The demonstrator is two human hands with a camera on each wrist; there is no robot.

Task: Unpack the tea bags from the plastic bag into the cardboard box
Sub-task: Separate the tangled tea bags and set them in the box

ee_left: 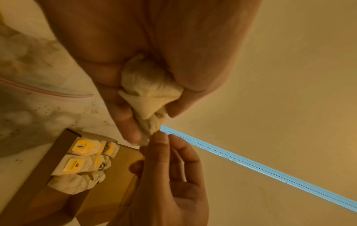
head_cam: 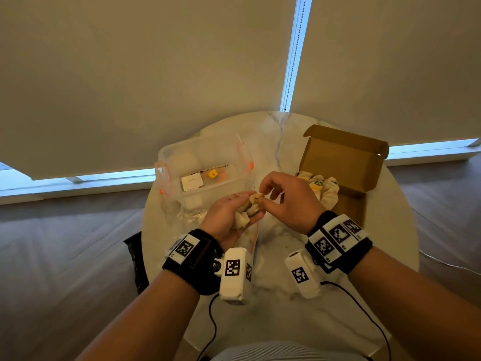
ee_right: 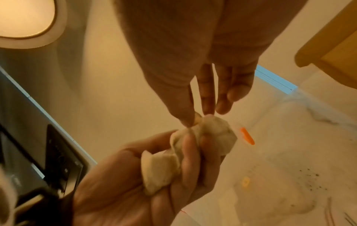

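Note:
My left hand grips a bunch of pale tea bags above the round marble table. In the left wrist view the tea bags sit squeezed between palm and fingers. My right hand pinches the top end of the bunch with thumb and forefinger; the right wrist view shows its fingertips on the tea bags. The clear plastic bag lies flat on the table under my hands. The open cardboard box stands at the right with several tea bags inside.
A clear plastic tub with orange clips stands at the back left of the table and holds small packets. Loose tea crumbs speckle the marble. Wrist camera cables trail over the near table edge. Roller blinds hang behind.

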